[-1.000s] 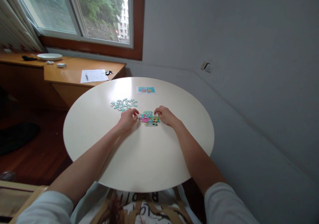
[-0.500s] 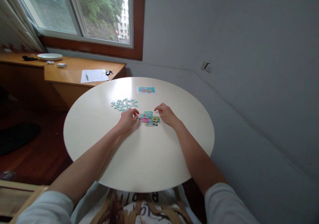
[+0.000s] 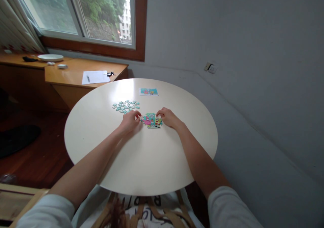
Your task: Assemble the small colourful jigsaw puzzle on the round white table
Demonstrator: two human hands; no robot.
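Observation:
A partly joined jigsaw puzzle (image 3: 152,121) with pink, yellow and teal cartoon figures lies flat on the white round table (image 3: 141,160). Just left of it is my left hand (image 3: 131,119), its fingers bent and slightly apart, with nothing visible in them. At the puzzle's upper right edge, my right hand (image 3: 168,117) has thumb and forefinger pinched together. Whatever is between those fingertips is too small to make out. Loose teal puzzle pieces (image 3: 126,105) are spread beyond my left hand. Farther back lies a reference picture (image 3: 148,92) with similar figures.
A wooden desk (image 3: 76,64) stands beyond the table at the left, bearing a paper sheet (image 3: 95,77), keys (image 3: 110,74) and a white plate (image 3: 50,57). The grey wall (image 3: 253,69) runs along the right, with a socket (image 3: 212,69).
My right hand has lowered slightly toward me, its fingertips coming to the puzzle's upper right edge. My left hand and the loose pieces look unchanged.

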